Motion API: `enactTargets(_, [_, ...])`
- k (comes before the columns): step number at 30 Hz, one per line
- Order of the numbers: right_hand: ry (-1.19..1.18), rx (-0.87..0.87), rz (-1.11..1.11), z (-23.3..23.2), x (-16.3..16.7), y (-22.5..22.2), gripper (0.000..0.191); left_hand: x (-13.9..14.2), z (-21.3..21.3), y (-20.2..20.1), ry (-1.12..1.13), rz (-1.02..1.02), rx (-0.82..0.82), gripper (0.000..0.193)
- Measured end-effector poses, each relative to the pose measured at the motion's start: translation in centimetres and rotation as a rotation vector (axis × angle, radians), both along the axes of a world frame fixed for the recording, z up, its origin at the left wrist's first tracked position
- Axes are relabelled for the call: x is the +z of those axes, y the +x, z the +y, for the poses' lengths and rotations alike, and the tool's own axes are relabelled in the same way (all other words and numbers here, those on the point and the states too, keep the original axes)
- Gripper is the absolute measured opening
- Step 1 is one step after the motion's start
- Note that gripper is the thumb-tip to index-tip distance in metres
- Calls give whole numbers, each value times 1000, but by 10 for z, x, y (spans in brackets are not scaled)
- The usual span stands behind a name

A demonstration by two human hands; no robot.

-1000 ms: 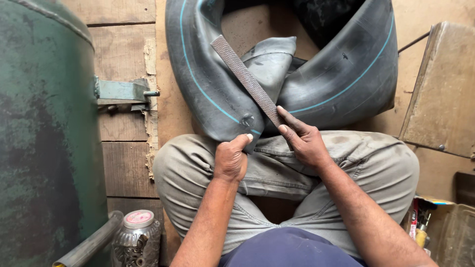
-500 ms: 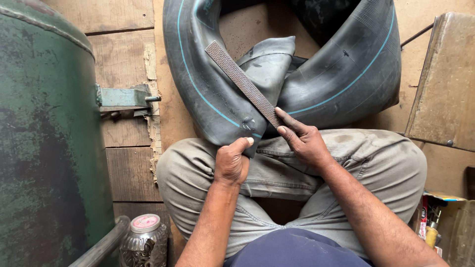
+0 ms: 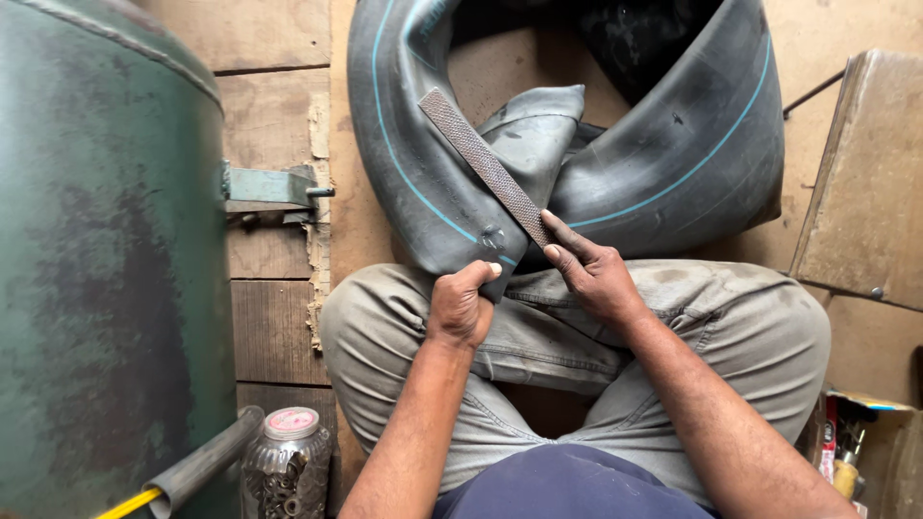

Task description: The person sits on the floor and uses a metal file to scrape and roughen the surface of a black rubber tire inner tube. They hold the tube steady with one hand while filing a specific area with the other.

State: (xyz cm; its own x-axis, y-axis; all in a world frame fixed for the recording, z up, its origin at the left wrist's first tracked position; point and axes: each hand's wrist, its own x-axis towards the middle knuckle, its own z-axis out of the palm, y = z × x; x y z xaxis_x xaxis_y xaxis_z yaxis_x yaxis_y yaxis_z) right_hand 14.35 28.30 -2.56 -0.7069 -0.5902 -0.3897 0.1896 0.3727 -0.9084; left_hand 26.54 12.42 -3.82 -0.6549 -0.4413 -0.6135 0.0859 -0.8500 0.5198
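Note:
A black rubber inner tube (image 3: 663, 163) with a thin blue line lies folded on the floor and over my knees. My left hand (image 3: 461, 306) is closed on the tube's folded edge above my left knee. My right hand (image 3: 588, 271) holds a flat coarse metal rasp (image 3: 486, 165), index finger pressed along its blade. The rasp lies slantwise on the tube, its far end pointing up and left. My legs in grey trousers (image 3: 673, 327) are crossed under both hands.
A big green metal tank (image 3: 106, 269) fills the left side, with a green bracket (image 3: 269, 185) sticking out from it. A glass jar with a pink lid (image 3: 288, 461) and a dark pipe (image 3: 202, 466) stand at lower left. A worn board (image 3: 870, 183) leans at right above a box of small items (image 3: 851, 442).
The rasp's far end has slid slightly up and left along the tube. Both hands keep their hold.

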Motion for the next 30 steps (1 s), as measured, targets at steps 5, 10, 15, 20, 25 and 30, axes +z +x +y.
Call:
enactTargets(5, [-64,-27,12,-2,-15,-5,52,-2,-3,-12,-44,56,-39,20])
enactTargets(10, [-106,-126,0,-3,-17,-14,53,17,-4,-27,-15,164,-6,51])
enactTargets(15, [-94,-306,-36,19,15,-18,33,26,-4,-38,-35,141,25,81])
enactTargets(20, [-605,-437,223,79,60,-1,25,16,3,-39,-138,108,55,91])
enactTargets(25, [-627,-361,194,93,39,34,36,7,8,-40,-107,138,40,89])
enactTargets(30, [217,-64,95,59,-12,58,32,4,7,-44,-171,96,41,89])
